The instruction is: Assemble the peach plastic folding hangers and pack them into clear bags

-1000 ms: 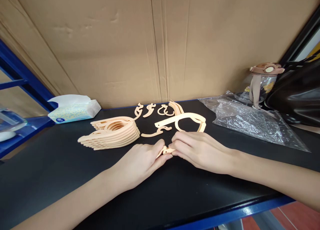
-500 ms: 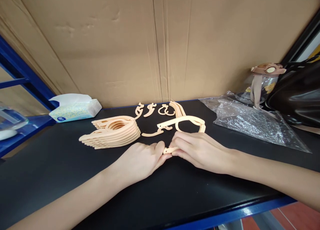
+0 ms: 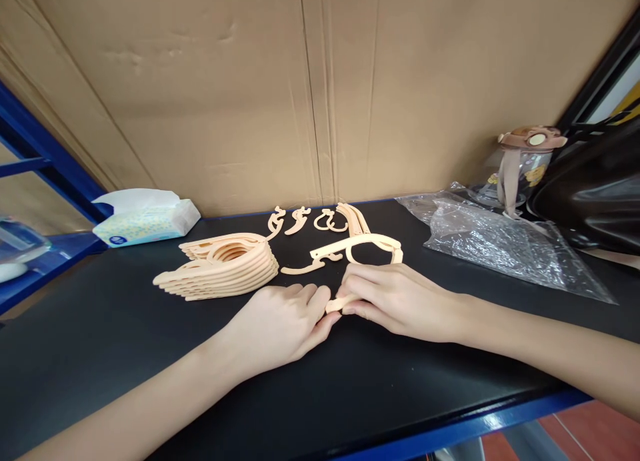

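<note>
My left hand [image 3: 293, 321] and my right hand [image 3: 395, 301] meet above the black table [image 3: 370, 394]. Between their fingertips is a small cream plastic piece [image 3: 336, 305], pinched from both sides; most of it is hidden by the fingers. Just beyond my right hand, a cream hanger frame [image 3: 377, 239] with a curved loop is partly covered by that hand. A loose cream arm piece [image 3: 303, 268] lies behind my left hand. To the left rests a stack of cream folded hangers [image 3: 225, 274].
Several cream hook pieces [image 3: 299, 219] and long curved pieces [image 3: 355, 219] lie at the back. A tissue pack [image 3: 145, 221] sits back left. On the right are a clear plastic bag [image 3: 500, 241], a bottle [image 3: 533, 157] and a black bag [image 3: 595, 181].
The view has shifted slightly. The small piece has turned between my fingers, and the hole seen in its end is no longer visible. Both hands keep their pinch.
</note>
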The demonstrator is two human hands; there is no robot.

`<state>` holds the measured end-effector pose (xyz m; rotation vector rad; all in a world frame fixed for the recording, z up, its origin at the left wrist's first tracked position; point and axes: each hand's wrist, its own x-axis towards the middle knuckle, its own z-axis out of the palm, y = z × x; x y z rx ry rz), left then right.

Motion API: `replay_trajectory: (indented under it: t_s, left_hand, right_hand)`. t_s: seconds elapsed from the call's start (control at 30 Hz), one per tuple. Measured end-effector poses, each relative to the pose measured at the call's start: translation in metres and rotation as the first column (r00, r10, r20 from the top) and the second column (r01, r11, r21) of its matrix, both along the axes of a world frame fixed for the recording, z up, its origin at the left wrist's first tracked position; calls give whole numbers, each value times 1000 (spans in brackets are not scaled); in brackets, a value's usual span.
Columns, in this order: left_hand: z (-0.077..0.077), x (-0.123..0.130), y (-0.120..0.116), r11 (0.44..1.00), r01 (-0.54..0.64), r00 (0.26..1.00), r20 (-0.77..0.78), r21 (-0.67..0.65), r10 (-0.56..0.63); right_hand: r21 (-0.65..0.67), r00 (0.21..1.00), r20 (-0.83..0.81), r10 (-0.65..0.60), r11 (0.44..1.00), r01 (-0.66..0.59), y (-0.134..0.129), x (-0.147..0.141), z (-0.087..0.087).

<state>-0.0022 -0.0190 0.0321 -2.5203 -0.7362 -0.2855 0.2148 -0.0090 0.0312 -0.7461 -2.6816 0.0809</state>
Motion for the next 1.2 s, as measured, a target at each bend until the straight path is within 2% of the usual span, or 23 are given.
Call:
replay_trajectory:
  t_s: [0.23, 0.5, 0.67, 0.8, 0.9, 1.1, 1.2]
  left_hand:
    - [0, 1, -3, 1000, -7, 1000, 12, 0, 7]
    - [-1, 0, -3, 992, -39, 992, 111, -121, 52]
    - [2, -1, -4, 986, -74, 992, 95, -148, 88]
    - [1, -3, -3, 979, -85, 990, 94, -187, 104]
    - [-1, -4, -3, 978, -72, 989, 110, -196, 95]
    - [-1, -1, -3, 955, -41, 992, 103, -293, 74]
    - [-1, 0, -2, 942, -16, 991, 121, -336, 60]
  right_hand:
    - [4, 1000, 11, 17, 1000, -17, 2, 0, 1]
    - [171, 993, -96, 68, 984, -51, 9, 6, 3]
    - [229, 970, -245, 5, 972, 53, 14, 10, 4]
    - [265, 959, -273, -74, 953, 149, 19, 13, 5]
    - [235, 965, -243, -101, 959, 160, 22, 14, 6]
    - [78, 981, -163, -104, 990, 118, 24, 13, 4]
    - [71, 988, -123, -92, 992, 101, 24, 12, 1]
